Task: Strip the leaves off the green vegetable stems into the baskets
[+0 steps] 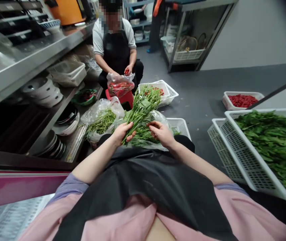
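Note:
My left hand (121, 133) is closed round the lower stems of a bunch of leafy greens (142, 109), which fans out upward and away from me. Just right of the bunch, my right hand (162, 134) has its thumb and fingers drawn together in a pinch; whatever may be between them is too small to make out. Beneath both hands, more green stems (146, 132) lie in an open clear plastic bag (161, 116) by my knees. Left of that stands another clear bag (89, 117) with thin green stems (104, 121).
Facing me, a person (116, 43) in a black apron handles red chillies over a plastic bag (120, 85). White baskets (174, 95) stand ahead. To my right are a large basket (248, 167) of leafy greens and a tub (229, 105) of red chillies. Metal shelving (57, 50) runs along my left.

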A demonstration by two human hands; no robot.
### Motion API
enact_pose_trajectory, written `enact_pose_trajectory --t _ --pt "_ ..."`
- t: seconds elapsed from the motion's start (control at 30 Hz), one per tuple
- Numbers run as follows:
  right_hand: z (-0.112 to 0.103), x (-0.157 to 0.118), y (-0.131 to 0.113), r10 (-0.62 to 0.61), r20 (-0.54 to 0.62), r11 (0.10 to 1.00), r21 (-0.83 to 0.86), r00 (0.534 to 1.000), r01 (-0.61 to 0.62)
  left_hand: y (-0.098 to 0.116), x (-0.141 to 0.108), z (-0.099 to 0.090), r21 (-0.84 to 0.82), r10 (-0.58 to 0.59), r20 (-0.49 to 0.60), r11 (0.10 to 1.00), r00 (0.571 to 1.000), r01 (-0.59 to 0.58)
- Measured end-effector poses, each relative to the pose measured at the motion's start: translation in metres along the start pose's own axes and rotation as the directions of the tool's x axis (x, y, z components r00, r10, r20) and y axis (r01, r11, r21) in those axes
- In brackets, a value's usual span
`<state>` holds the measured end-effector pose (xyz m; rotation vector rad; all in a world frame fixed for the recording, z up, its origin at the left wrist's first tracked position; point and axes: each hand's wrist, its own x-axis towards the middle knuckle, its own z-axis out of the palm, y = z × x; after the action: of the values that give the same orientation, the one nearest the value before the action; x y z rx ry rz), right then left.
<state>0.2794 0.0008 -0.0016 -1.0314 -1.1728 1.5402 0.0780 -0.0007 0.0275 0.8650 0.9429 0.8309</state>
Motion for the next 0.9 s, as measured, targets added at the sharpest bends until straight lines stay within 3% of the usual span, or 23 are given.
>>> enact_pose_trajectory --t 0.07,0.23,0.43,0.57,0.73,0.9 --pt "0.009 0.006 -0.004 0.027 -0.027 0.997 0.079 0.999 -0.025 -0.004 -0.001 -0.001 -0.008 0.001 0.018 1.0 1.0 -0.001" --pt "0.029 0.025 -0.005 0.123 0.087 0.962 0.234 0.989 -0.14 -0.009 0.0 -0.007 -0.041 -0.015 0.065 0.999 0.998 0.018" --pt "0.047 0.026 0.002 0.117 -0.082 0.946 0.312 0.99 -0.086 -0.013 0.0 -0.01 0.031 0.125 -0.119 0.992 0.985 -0.122" --pt "0.053 0.018 -0.001 0.153 -0.088 0.905 0.414 0.984 -0.103 -0.013 -0.003 -0.007 -0.02 0.16 -0.183 0.986 0.97 -0.166" --pt "0.051 0.01 -0.003 0.14 -0.011 0.872 0.475 0.99 -0.119 -0.013 -0.009 -0.006 -0.12 0.058 -0.078 0.99 0.995 -0.067" --pt "0.042 0.004 0.005 0.013 0.076 0.943 0.331 0.997 -0.038 -0.017 -0.011 -0.008 -0.217 0.007 0.033 0.976 0.999 0.0"
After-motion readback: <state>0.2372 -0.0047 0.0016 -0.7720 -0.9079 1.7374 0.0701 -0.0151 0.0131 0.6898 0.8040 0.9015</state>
